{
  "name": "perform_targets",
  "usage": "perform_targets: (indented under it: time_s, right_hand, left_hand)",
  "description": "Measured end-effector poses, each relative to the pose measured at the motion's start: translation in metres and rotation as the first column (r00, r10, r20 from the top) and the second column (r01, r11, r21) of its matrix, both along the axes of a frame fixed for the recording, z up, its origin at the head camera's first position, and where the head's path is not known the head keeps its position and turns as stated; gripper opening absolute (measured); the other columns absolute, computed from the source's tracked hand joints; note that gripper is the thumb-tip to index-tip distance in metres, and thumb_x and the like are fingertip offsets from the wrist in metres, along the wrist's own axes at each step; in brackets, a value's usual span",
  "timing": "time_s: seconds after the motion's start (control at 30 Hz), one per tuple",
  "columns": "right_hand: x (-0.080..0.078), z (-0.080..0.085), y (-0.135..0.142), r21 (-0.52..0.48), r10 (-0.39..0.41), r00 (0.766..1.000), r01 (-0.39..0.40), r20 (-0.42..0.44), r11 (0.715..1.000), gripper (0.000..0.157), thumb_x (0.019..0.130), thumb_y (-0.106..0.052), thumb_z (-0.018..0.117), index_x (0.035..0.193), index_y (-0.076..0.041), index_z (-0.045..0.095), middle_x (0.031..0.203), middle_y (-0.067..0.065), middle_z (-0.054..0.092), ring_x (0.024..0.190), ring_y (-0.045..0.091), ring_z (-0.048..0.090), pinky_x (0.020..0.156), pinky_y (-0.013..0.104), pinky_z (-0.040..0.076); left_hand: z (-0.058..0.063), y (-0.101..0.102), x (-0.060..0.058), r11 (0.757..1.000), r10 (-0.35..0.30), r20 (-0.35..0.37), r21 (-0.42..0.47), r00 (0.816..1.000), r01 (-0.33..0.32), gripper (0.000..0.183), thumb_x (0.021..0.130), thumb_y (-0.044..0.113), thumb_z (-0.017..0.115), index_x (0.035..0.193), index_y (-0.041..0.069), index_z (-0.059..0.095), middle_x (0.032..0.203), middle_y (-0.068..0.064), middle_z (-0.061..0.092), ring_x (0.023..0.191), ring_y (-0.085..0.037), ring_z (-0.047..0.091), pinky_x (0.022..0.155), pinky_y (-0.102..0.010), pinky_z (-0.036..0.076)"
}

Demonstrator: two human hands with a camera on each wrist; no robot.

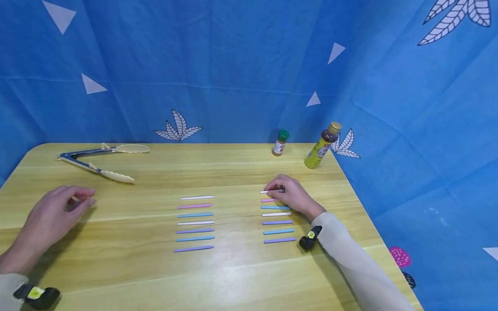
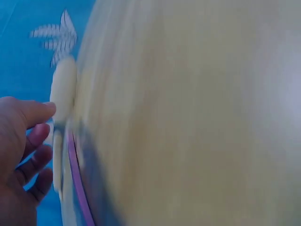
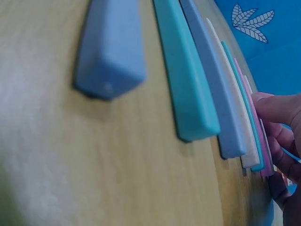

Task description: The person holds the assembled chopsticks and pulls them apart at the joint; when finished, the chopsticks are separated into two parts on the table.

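My right hand (image 1: 289, 192) pinches a white stick (image 1: 263, 192) at the far end of the right-hand column, its thumb and fingers hiding part of it. Nearer me in that column lie a pink stick (image 1: 268, 200), a blue stick (image 1: 275, 207), another white stick (image 1: 276, 214) and several blue and purple ones. In the right wrist view, a teal stick (image 3: 188, 80) shows a squared end. To the left of both columns, my left hand (image 1: 54, 216) hovers over the table with loosely bent fingers, holding nothing. Nearest to it are the cream-tipped tongs (image 1: 85, 165).
A matching column of sticks, including a pink stick (image 1: 194, 206), lies mid-table. Against the back edge stand a green-capped spice jar (image 1: 279, 147) and a yellow-labelled bottle (image 1: 319, 151). The wooden table (image 1: 233, 280) meets a blue patterned cloth (image 1: 233, 65) behind and on the right.
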State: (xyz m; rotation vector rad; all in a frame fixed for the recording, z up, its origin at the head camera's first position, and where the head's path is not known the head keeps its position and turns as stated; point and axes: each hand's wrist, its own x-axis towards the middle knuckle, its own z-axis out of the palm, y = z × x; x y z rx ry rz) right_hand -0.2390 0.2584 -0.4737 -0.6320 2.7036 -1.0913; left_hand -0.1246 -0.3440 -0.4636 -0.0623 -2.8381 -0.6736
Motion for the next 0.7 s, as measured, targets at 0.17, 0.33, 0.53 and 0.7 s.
perform_targets:
  time_s: [0.17, 0.33, 0.53, 0.7]
  right_hand:
    - [0.000, -0.001, 0.000, 0.002, -0.006, 1.000, 0.006, 0.001, 1.000, 0.011, 0.105, -0.020, 0.076, 0.114, -0.019, 0.082, 0.110, 0.000, 0.071, 0.102, 0.017, 0.065, 0.093, 0.038, 0.054]
    - [0.001, 0.000, 0.001, 0.000, 0.001, 1.000, -0.001, -0.003, 1.000, 0.012, 0.104, -0.019, 0.076, 0.114, -0.018, 0.082, 0.111, 0.001, 0.071, 0.102, 0.017, 0.065, 0.094, 0.039, 0.054]
    - [0.001, -0.001, 0.003, -0.001, 0.004, 1.000, -0.004, -0.004, 1.000, 0.012, 0.105, -0.020, 0.076, 0.115, -0.017, 0.082, 0.111, 0.002, 0.071, 0.102, 0.018, 0.065, 0.094, 0.040, 0.053]
    - [0.000, 0.000, 0.001, 0.002, -0.007, 1.000, 0.007, -0.003, 1.000, 0.011, 0.105, -0.022, 0.076, 0.114, -0.019, 0.082, 0.110, 0.000, 0.071, 0.101, 0.018, 0.065, 0.092, 0.038, 0.053]
  left_hand:
    - [-0.012, -0.033, 0.016, 0.995, 0.083, 0.083, -0.062, 0.993, -0.078, 0.034, 0.102, 0.018, 0.078, 0.121, -0.009, 0.069, 0.106, -0.031, 0.068, 0.087, -0.042, 0.061, 0.072, -0.053, 0.046]
    - [-0.017, -0.045, 0.021, 0.993, 0.095, 0.107, -0.080, 0.990, -0.087, 0.028, 0.101, 0.012, 0.078, 0.117, -0.009, 0.068, 0.091, -0.019, 0.065, 0.075, -0.024, 0.053, 0.064, -0.034, 0.037]
    - [-0.011, -0.038, 0.021, 0.987, 0.151, 0.158, -0.070, 0.976, -0.141, 0.017, 0.104, 0.006, 0.073, 0.115, -0.006, 0.069, 0.086, -0.014, 0.062, 0.074, -0.024, 0.052, 0.066, -0.035, 0.035]
    - [-0.006, -0.029, 0.022, 0.990, 0.129, 0.099, -0.076, 0.987, -0.122, 0.016, 0.101, 0.006, 0.076, 0.113, -0.004, 0.072, 0.086, -0.016, 0.069, 0.073, -0.025, 0.060, 0.066, -0.035, 0.038]
